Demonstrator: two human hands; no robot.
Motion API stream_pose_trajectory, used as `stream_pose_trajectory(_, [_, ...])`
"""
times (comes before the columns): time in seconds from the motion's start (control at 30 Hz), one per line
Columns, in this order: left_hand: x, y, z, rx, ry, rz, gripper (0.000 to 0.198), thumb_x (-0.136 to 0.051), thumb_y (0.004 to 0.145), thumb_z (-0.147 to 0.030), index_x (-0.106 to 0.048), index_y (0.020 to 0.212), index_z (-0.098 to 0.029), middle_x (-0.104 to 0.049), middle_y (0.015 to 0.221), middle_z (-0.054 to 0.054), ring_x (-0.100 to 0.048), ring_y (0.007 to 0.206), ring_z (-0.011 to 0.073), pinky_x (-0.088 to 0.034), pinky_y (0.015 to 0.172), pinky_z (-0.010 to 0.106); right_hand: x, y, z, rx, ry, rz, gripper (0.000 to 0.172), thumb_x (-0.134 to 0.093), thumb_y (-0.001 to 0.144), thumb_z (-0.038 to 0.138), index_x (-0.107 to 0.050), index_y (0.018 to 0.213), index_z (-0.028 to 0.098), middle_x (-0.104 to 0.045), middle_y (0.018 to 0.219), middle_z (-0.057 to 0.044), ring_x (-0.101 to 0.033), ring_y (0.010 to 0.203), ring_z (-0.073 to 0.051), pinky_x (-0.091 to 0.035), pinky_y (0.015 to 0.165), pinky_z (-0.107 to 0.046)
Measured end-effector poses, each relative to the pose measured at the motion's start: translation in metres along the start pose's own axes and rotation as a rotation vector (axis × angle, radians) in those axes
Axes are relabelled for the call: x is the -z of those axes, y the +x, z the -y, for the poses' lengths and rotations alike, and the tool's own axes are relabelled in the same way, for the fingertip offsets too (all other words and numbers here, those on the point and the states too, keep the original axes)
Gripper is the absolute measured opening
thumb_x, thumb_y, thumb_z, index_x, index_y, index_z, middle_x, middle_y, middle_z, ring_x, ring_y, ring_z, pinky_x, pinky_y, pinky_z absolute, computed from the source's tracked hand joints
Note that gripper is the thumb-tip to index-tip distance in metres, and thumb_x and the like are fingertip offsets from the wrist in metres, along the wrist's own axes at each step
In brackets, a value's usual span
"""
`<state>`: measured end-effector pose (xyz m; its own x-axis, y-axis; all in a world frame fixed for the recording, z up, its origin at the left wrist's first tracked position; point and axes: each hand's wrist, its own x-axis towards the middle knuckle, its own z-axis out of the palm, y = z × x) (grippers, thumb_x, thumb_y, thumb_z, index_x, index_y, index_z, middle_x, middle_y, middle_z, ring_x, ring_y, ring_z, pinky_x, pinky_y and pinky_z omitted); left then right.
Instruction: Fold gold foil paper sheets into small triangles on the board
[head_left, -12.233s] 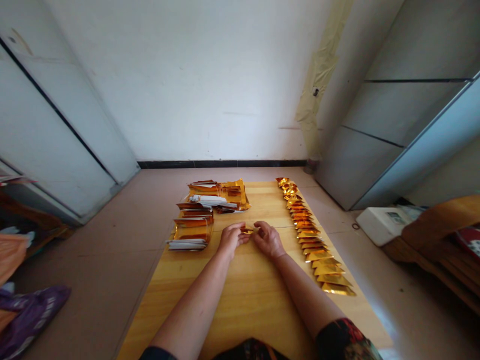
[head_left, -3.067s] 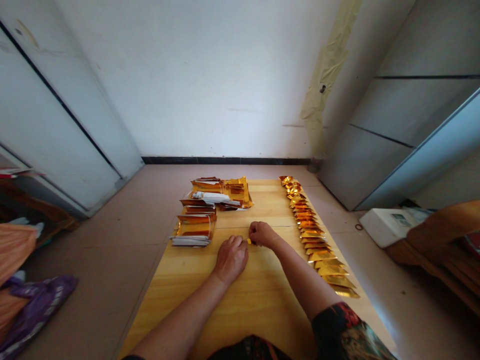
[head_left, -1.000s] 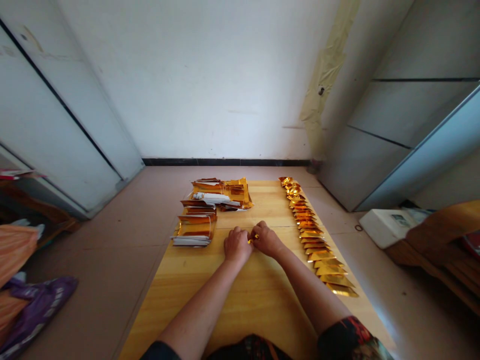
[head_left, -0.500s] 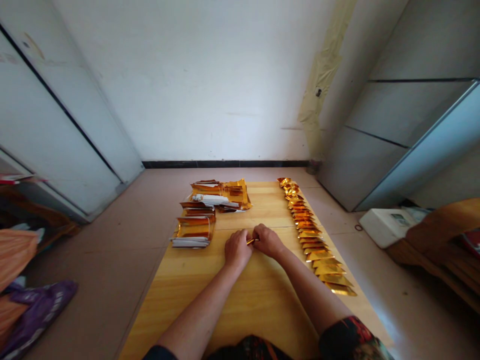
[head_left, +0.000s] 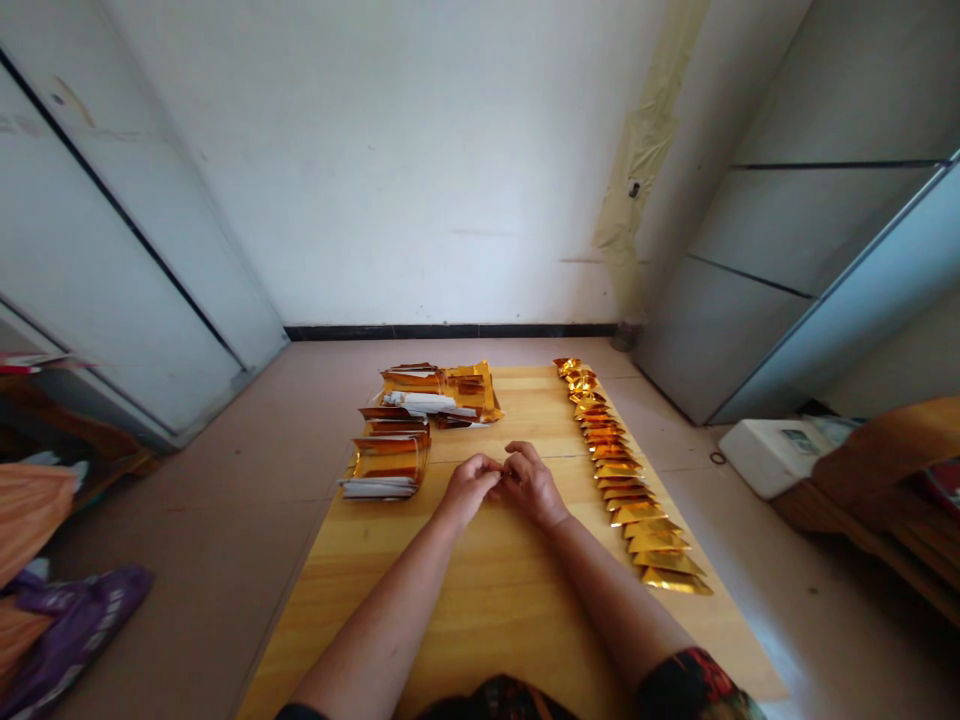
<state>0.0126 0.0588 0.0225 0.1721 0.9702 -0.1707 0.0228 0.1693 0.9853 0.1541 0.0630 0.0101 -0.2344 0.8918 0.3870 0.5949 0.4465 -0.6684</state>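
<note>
Head view: on the wooden table (head_left: 517,610), a long row of folded gold-foil triangles (head_left: 626,480) lies right of the hands, with stacked foil strips (head_left: 390,460) on the left. The left hand (head_left: 469,488) and right hand (head_left: 531,487) meet mid-table, their fingers (head_left: 487,468) curled closed on a small foil piece (head_left: 505,477), mostly hidden.

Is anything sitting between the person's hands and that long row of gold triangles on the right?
Nothing visible. Only bare wood of the tabletop lies between the right hand and the row of gold foil triangles. The left hand is on the far side of the right hand, which stands between it and the row.
</note>
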Motion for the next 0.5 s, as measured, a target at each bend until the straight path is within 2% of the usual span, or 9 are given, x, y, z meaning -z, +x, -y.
stream_pose_trajectory(0.13, [0.002,0.003,0.003,-0.124,0.038,-0.001,0.012,-0.058,0.063,-0.019,-0.056,0.075,-0.014,-0.063,0.074,0.001,-0.060,0.072,0.0135,-0.047,0.069,0.024,-0.009,-0.004,-0.003,0.043,0.042,-0.084,0.012,-0.050,0.078,0.011,-0.051,0.070,0.020,-0.052,0.105,-0.010,-0.056,0.091,-0.016,-0.047,0.077,-0.024])
stream_pose_trajectory(0.23, [0.004,0.007,0.011,-0.187,0.102,-0.052,0.012,-0.054,0.067,-0.018,-0.059,0.077,-0.015,-0.065,0.075,0.001,-0.060,0.073,0.0140,-0.047,0.070,0.024,-0.012,-0.006,-0.004,0.115,0.063,-0.131,0.010,-0.049,0.080,0.014,-0.052,0.073,0.020,-0.054,0.100,-0.009,-0.057,0.086,-0.015,-0.047,0.075,-0.025])
stream_pose_trajectory(0.37, [0.005,0.010,0.019,-0.266,0.218,-0.156,0.018,-0.050,0.069,-0.013,-0.061,0.083,-0.016,-0.067,0.082,0.002,-0.062,0.080,0.0148,-0.047,0.076,0.025,-0.009,-0.008,0.000,0.170,0.044,-0.079,0.009,-0.049,0.082,0.017,-0.054,0.077,0.021,-0.059,0.084,-0.004,-0.057,0.079,-0.014,-0.047,0.073,-0.024])
stream_pose_trajectory(0.5, [0.004,0.011,0.022,-0.305,0.309,-0.203,0.023,-0.048,0.069,-0.009,-0.062,0.086,-0.017,-0.067,0.086,0.002,-0.062,0.083,0.0149,-0.047,0.078,0.026,-0.010,-0.010,-0.003,0.105,-0.060,-0.061,0.009,-0.049,0.082,0.017,-0.057,0.082,0.021,-0.062,0.079,-0.002,-0.058,0.073,-0.014,-0.045,0.068,-0.023])
